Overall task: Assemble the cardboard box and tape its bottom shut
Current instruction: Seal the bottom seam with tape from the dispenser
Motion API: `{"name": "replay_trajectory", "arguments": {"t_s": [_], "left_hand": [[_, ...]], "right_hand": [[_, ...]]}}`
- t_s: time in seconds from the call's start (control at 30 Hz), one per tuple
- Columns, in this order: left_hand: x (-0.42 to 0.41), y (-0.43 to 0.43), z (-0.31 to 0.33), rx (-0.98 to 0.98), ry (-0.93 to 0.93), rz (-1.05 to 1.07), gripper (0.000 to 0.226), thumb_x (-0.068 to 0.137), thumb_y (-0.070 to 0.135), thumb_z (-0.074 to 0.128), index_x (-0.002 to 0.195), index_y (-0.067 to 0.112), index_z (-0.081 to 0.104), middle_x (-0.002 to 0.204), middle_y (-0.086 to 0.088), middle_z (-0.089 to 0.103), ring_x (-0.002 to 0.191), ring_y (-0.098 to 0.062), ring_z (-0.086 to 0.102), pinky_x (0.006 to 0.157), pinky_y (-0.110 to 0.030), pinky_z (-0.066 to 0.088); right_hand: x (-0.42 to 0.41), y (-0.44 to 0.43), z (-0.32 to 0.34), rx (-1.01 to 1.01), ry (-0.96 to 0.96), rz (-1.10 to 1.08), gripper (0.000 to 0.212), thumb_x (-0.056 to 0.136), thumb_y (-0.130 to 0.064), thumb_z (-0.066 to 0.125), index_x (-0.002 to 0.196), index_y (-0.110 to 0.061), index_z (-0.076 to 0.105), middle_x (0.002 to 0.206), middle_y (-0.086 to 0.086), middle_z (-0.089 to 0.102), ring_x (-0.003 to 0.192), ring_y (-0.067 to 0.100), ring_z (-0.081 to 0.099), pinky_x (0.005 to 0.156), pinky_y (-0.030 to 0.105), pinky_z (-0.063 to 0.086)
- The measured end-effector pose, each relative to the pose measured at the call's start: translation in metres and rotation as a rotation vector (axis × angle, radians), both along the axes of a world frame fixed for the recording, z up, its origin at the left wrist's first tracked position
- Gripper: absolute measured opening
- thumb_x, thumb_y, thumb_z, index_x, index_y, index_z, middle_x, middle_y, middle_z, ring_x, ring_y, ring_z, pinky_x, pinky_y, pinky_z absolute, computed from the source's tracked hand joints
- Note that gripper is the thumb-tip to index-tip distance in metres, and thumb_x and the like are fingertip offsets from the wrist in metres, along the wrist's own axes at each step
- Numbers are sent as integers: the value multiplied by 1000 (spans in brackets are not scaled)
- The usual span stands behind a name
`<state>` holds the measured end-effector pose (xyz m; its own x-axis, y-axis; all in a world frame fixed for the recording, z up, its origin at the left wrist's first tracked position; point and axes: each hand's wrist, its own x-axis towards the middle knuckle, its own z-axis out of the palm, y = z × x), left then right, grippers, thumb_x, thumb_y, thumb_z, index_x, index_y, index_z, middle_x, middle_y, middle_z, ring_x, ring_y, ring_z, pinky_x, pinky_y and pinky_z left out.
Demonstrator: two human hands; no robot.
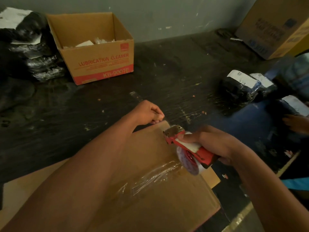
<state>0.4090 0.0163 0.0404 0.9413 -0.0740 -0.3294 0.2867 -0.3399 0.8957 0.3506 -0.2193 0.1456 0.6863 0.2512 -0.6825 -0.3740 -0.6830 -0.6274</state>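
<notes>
A brown cardboard box (150,195) lies bottom-up right in front of me, with a wrinkled strip of clear tape (155,176) running across its flaps. My left hand (148,113) reaches over the box and pinches its far edge, fingers curled shut on the cardboard. My right hand (215,143) grips a red tape dispenser (187,148) with a clear tape roll. The dispenser's blade end rests near the box's far right corner. My left forearm hides much of the box top.
An open "Lubrication Cleaner" carton (97,47) stands at the back left beside black wrapped bundles (28,47). Black labelled parcels (242,87) lie at the right. A large carton (275,27) sits at the back right. Another person's hand (296,122) shows at the right edge.
</notes>
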Motion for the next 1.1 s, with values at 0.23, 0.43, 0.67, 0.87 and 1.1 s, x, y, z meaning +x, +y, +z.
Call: {"name": "replay_trajectory", "arguments": {"t_s": [0.23, 0.43, 0.67, 0.87, 1.1], "left_hand": [[-7, -5, -3, -1, -24, 1, 9, 90, 2, 74, 88, 11, 75, 86, -11, 76, 72, -11, 67, 72, -26, 57], [-9, -4, 6, -29, 15, 52, 17, 90, 1, 73, 105, 5, 67, 88, -14, 75, 65, -11, 67, 60, -20, 57], [-7, -7, 4, 53, 61, 53, 30, 87, 10, 79, 109, 20, 61, 90, -7, 78, 85, -19, 75, 90, -45, 60], [-2, -6, 8, 130, 190, 80, 32, 79, 25, 87, 104, 28, 66, 113, -4, 69, 102, -21, 69, 95, -47, 57], [1, -15, 9, 14, 300, 176, 26, 84, 6, 80, 97, 23, 65, 107, -8, 74, 102, -22, 71, 98, -44, 55]], "right_hand": [[-3, -2, 3, -47, 9, 27, 43, 87, -50, 75, 105, -10, 76, 93, 9, 80, 81, 23, 77, 69, 33, 58], [-5, -3, 3, -15, 14, 8, 43, 87, -49, 75, 106, -11, 76, 95, 10, 80, 84, 23, 77, 72, 31, 58], [-1, -3, -4, -34, 21, -14, 51, 83, -52, 79, 111, -11, 74, 96, 9, 80, 83, 23, 78, 67, 31, 57], [2, -4, -8, -38, 42, -26, 48, 83, -49, 81, 109, -9, 76, 94, 10, 81, 81, 23, 79, 66, 31, 57], [1, -2, -5, -28, 44, -36, 43, 84, -44, 80, 105, -7, 77, 90, 10, 81, 73, 20, 77, 58, 27, 54]]}}
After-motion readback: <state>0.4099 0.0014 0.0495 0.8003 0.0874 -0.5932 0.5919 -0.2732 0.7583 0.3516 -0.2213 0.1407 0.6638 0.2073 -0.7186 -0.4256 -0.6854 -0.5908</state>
